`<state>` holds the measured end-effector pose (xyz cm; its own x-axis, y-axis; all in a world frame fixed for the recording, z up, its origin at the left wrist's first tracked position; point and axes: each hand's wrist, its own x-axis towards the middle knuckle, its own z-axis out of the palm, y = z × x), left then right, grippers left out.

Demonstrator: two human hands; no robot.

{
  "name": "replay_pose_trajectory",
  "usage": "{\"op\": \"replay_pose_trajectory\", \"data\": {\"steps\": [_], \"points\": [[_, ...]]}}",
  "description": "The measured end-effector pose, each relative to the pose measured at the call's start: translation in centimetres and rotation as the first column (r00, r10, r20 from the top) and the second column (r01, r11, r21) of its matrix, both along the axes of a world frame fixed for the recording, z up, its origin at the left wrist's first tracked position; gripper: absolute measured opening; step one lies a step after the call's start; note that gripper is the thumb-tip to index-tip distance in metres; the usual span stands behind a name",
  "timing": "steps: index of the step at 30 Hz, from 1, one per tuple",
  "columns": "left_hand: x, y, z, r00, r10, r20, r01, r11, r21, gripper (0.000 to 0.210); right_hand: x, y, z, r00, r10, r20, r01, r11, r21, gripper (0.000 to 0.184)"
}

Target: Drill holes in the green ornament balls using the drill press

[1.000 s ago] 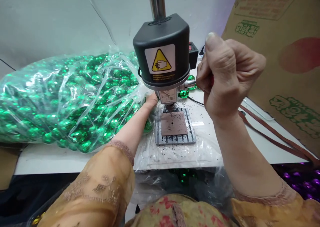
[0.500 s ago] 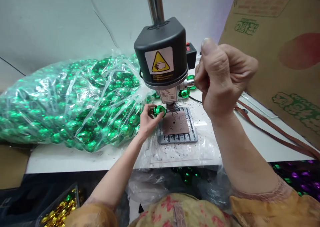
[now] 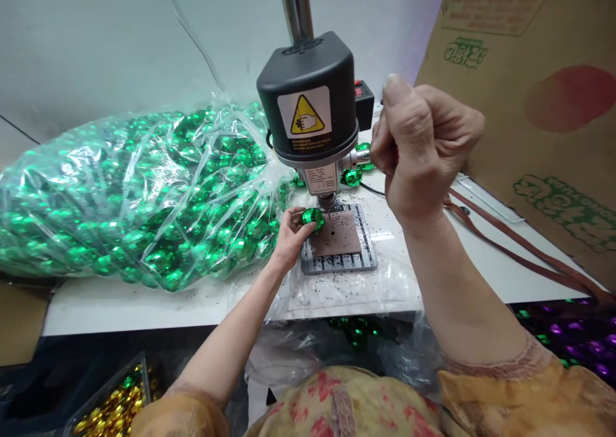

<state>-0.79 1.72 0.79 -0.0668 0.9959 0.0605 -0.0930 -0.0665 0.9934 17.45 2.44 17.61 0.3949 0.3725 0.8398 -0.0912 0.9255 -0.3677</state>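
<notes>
Pinching a faceted green ball [image 3: 314, 218] in my left grip [image 3: 290, 235], I cannot tell where its long axis points; my right grip [image 3: 423, 148] clasps the drill-press lever [image 3: 359, 158].

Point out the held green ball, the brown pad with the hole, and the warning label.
Green ball [image 3: 314, 218]: head view, on its faceted middle.
Brown pad [image 3: 341, 235]: head view, just right of the hole.
Warning label [image 3: 306, 117]: head view, on the triangle.
</notes>
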Motion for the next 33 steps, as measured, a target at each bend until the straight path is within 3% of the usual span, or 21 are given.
{"op": "replay_pose_trajectory", "data": {"steps": [5,9,15,27,33], "points": [[0.9,0.2,-0.9,0.988,-0.104,-0.113,0.109,0.993,0.045,0.059,0.0,-0.3,0.0,0.998,-0.059,0.038,0.061,0.996,-0.061,0.053],[1.0,0.3,-1.5,0.981,-0.116,-0.154,0.126,0.99,0.058,0.061,0.1,-0.4,-0.1,0.992,-0.103,0.077,0.11,0.99,-0.085,0.055],[1.1,0.3,-2.2,0.972,-0.112,-0.207,0.137,0.985,0.108,0.065,0.1,-0.5,-0.1,0.999,-0.037,0.033,0.039,0.998,-0.047,0.047],[1.6,-1.0,-1.4,0.912,-0.075,-0.404,0.18,0.957,0.229,0.054,0.1,-0.7,-0.2,0.991,-0.111,0.077,0.121,0.984,-0.129,0.053],[2.2,-1.3,-1.4,0.919,-0.045,-0.392,0.134,0.97,0.202,0.046,-0.1,-0.2,-0.2,0.999,-0.037,0.003,0.037,0.999,-0.008,0.05]]}}
